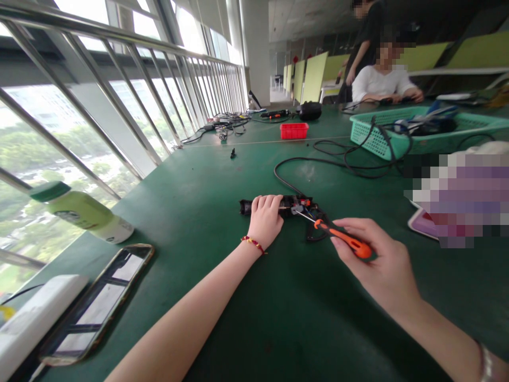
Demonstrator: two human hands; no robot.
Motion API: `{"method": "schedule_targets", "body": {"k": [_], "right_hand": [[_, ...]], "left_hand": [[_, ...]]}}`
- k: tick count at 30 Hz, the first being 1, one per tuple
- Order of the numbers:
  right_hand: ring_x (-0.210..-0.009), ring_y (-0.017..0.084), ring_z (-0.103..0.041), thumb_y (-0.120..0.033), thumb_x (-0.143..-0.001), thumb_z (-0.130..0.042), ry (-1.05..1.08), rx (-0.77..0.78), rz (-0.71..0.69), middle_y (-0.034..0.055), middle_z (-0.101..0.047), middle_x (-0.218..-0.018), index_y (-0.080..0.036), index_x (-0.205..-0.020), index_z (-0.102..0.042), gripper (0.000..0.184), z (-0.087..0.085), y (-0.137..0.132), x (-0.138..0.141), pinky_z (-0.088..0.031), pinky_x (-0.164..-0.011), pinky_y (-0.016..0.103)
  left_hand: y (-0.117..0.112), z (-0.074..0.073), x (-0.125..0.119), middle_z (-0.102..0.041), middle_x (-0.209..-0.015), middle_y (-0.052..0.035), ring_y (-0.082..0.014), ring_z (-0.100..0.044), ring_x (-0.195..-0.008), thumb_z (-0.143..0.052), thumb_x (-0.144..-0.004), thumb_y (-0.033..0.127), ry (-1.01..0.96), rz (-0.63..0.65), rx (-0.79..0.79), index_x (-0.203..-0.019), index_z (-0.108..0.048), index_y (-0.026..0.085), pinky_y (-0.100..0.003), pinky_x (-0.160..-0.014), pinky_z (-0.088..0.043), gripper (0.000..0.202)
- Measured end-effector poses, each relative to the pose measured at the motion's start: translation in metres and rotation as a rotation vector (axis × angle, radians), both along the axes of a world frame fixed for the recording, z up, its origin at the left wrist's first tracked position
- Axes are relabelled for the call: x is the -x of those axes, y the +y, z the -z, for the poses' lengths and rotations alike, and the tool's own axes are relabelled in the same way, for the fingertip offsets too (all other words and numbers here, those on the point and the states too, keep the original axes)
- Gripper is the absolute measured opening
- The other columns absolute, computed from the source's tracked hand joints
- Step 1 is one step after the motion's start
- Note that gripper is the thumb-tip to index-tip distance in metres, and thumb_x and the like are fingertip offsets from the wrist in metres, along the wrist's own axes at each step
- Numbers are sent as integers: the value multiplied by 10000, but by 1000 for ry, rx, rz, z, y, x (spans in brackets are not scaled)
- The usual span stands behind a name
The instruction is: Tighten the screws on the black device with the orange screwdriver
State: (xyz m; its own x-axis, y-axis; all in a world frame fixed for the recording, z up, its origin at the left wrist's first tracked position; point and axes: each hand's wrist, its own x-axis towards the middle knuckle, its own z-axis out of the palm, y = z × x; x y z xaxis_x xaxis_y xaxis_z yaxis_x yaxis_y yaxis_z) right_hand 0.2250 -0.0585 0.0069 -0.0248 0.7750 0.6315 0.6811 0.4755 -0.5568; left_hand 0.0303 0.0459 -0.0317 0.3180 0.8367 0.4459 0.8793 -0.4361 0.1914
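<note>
Left hand (pixel 267 220): grip over black device (pixel 289 202). Right hand (pixel 384 268): grip holding screwdriver (pixel 345 239). Device probably stiff; exposed wiring (pixel 305 202) likely fragile; best held by left barrel (pixel 245 207).

Around the wrist of your bare left hand (pixel 267 222) you wear a thin red bracelet (pixel 253 243) with yellow bits and a short loose end, and behind your bare right hand (pixel 377 260) a pale, shiny, blurred band (pixel 485 363).

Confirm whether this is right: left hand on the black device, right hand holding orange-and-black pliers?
Not pliers: the head view shows the right hand holding an orange-and-black screwdriver. The left hand is indeed on the black device.
</note>
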Motion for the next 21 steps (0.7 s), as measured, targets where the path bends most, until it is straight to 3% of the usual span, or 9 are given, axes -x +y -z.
{"method": "schedule_targets", "body": {"k": [5,11,17,21], "right_hand": [[-904,202,-658,-243,-797,-630,60,-138,33,67,-655,-1018,-217,-1125,-561,336,2,2,-1,-546,-802,337],[-738,180,-672,-308,-823,-610,15,11,20,29,-683,-832,-228,-975,-608,171,1,1,-2,-546,-641,295],[-919,198,-641,-233,-823,-606,55,-129,8,66,-643,-1022,-219,-1110,-566,290,2,2,-1,-532,-801,325],[-788,176,-649,-296,-861,-564,30,-24,-44,48,-656,-936,-220,-1072,-580,224,1,1,-3,-536,-693,303]], "left_hand": [[0,0,0,-584,-1175,-78,-238,-476,-1130,-460,-783,114,14,3,-6,-1203,-501,160,-408,-1084,-274,425],[-1,-1,0,-579,-1182,-78,-236,-471,-1139,-467,-747,95,2,7,7,-1202,-499,169,-409,-1083,-276,463],[0,-1,0,-580,-1177,-82,-239,-476,-1126,-456,-768,97,11,11,2,-1215,-495,158,-417,-1082,-279,453],[0,0,0,-583,-1172,-81,-234,-473,-1138,-462,-778,108,13,7,-1,-1212,-498,156,-408,-1084,-275,438]]}}
